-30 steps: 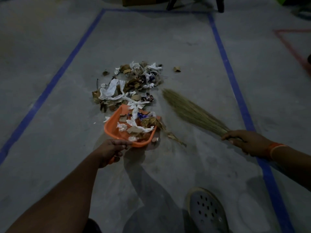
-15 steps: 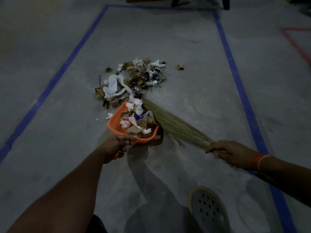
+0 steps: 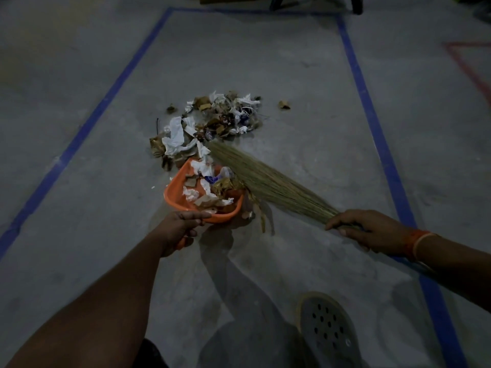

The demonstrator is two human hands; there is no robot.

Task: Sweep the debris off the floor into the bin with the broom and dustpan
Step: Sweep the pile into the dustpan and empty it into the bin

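Debris, frame centre: paper scraps, dry leaves; likely featherlight, scatter-prone. Dustpan, orange, part-filled, just below; left hand grips its handle. Broom, soft grass; right hand clasps the bound end.

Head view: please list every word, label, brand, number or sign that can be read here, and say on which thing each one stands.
None can be read.
Debris pile: some wrappers show dark and blue patches, too small and blurred to read.
Orange dustpan: no text shows; a blue scrap lies in it, unreadable.
Broom: no label shows.
Grey shoe: a small round mark near the toe, too blurred to read.
Blue floor tape: plain lines.
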